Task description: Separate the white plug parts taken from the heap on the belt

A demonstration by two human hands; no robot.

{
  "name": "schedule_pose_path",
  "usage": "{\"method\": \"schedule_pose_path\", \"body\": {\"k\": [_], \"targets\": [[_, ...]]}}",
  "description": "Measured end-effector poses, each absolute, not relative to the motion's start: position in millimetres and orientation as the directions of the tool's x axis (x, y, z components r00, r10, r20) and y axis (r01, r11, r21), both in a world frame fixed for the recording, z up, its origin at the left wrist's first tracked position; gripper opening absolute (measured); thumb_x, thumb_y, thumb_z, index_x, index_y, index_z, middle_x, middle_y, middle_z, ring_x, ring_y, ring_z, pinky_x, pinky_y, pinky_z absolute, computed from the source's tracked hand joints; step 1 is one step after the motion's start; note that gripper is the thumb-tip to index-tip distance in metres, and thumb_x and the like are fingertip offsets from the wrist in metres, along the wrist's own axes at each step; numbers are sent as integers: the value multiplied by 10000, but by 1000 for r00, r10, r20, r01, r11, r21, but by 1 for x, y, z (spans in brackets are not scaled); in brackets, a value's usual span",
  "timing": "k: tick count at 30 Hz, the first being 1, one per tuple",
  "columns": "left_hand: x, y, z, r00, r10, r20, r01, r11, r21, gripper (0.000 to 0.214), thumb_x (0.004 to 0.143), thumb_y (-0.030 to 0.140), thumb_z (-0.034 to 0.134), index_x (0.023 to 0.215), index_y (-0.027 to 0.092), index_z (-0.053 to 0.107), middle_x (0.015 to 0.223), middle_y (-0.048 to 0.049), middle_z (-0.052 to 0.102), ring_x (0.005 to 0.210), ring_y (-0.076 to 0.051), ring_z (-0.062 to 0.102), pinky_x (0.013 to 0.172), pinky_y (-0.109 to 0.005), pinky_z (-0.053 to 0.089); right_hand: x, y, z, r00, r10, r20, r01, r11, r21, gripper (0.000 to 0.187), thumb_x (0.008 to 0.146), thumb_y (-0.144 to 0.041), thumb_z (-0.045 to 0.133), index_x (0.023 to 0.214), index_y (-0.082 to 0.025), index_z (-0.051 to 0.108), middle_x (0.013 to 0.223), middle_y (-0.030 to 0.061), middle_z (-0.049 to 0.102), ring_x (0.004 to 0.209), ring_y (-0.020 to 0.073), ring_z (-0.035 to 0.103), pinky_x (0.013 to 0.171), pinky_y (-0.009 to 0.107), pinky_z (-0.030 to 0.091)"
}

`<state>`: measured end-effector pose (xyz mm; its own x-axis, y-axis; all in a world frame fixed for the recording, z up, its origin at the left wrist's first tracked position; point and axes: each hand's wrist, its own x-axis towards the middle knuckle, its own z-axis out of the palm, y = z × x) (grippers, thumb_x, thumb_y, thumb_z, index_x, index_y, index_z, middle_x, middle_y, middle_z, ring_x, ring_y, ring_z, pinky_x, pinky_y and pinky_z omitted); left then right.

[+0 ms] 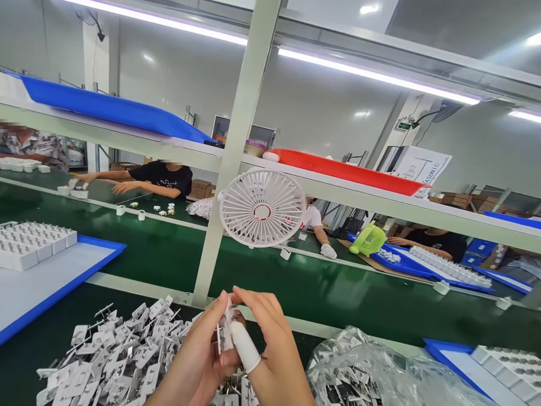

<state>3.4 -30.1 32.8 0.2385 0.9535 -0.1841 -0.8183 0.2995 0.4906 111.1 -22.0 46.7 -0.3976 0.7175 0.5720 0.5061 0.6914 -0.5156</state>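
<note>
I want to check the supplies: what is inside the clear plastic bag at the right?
Small silvery and dark parts show at the lower left of the clear plastic bag. Its crumpled plastic hides whatever else lies inside.

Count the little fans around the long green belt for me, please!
2: a white fan in front of the pale upright post, and a lime-green fan across the green belt, toward the right. Others could be hidden.
</note>
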Motion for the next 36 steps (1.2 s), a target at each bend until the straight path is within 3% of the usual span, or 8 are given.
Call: {"method": "schedule_pose_path", "body": {"k": [4, 11, 16, 22, 26, 29, 33, 36], "targets": [[4, -29, 27, 261, 961, -88, -766, 262, 588, 275, 661, 417, 655, 737, 182, 534, 572, 57, 457, 383, 7, 256, 393, -145, 154, 110, -24, 44, -352, 710, 609, 491, 694, -526, 369, 737, -78, 488, 1063, -240, 550, 872, 37, 602, 773, 176, 544, 647, 276, 472], [2, -29, 31, 163, 986, -21, -702, 131, 701, 295, 615, 412, 692, 603, 170, 524, 537, 59, 379, 440, -30, 264, 401, -172, 163, 114, -25, 44, -374, 505, 778, 556, 793, -249, 410, 784, -98, 465, 1167, -246, 486, 925, 61, 611, 768, 184, 562, 653, 308, 473], [-5, -32, 31, 42, 990, 133, -549, -88, 831, 282, 713, 394, 602, 564, 171, 514, 536, 47, 395, 429, -41, 284, 426, -199, 203, 117, -24, 41, -307, 531, 790, 496, 798, -343, 499, 799, -149, 524, 1243, -283, 341, 991, 30, 647, 849, 194, 608, 751, 317, 473], [-12, -31, 33, -79, 980, 181, -475, -197, 858, 259, 764, 402, 522, 636, 183, 572, 566, 25, 445, 433, -63, 319, 442, -222, 227, 120, -26, 41, -260, 571, 779, 474, 778, -413, 430, 808, -211, 548, 1198, -295, 388, 1010, 14, 660, 925, 209, 613, 816, 341, 464], [-18, -26, 33, -242, 960, 142, -554, -257, 792, 343, 773, 399, 511, 513, 178, 473, 581, 23, 420, 447, -73, 338, 459, -227, 267, 122, -28, 46, -231, 610, 758, 483, 748, -454, 352, 817, -244, 542, 1149, -306, 443, 1000, 8, 656, 903, 196, 615, 777, 308, 472], [-25, -23, 32, -209, 973, 99, -689, -218, 691, 404, 793, 397, 473, 463, 181, 391, 568, 21, 392, 455, -82, 336, 472, -225, 297, 124, -23, 47, -336, 695, 635, 590, 681, -433, 230, 824, -232, 506, 1048, -279, 527, 930, 17, 648, 814, 176, 609, 677, 265, 474], [-30, -19, 32, -107, 993, 44, -810, -113, 576, 384, 809, 370, 442, 482, 179, 379, 567, 22, 396, 442, -75, 321, 453, -212, 298, 121, -10, 30, -478, 819, 317, 811, 550, -198, 273, 697, -51, 505, 846, -250, 618, 738, 14, 650, 682, 184, 606, 553, 229, 415], [-28, -15, 31, -22, 1000, -9, -883, -16, 468, 356, 809, 344, 449, 506, 173, 373, 572, 28, 382, 433, -61, 300, 408, -191, 250, 115, 0, 11, -495, 831, 253, 840, 532, -104, 417, 528, 71, 444, 730, -237, 639, 625, 6, 644, 581, 193, 611, 467, 214, 333]]}}
